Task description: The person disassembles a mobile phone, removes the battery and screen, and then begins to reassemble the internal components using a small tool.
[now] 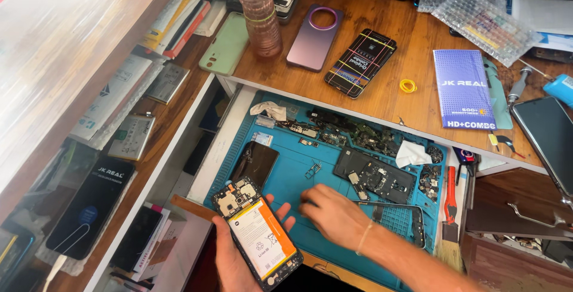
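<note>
Opened smartphone, orange-labelled battery exposed, cradled in left hand, fingers curled around its edges, at near-left corner of blue repair mat. Right hand palm-down on mat beside it, fingertips pressed together; pinching anything: cannot tell.

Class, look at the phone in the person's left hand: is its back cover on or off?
Off. The phone in the left hand shows its bare orange-and-white battery and circuit board.

The left hand is cut by the bottom edge at six o'clock. The right hand hides its fingertips; the small parts are too tiny to tell.
</note>
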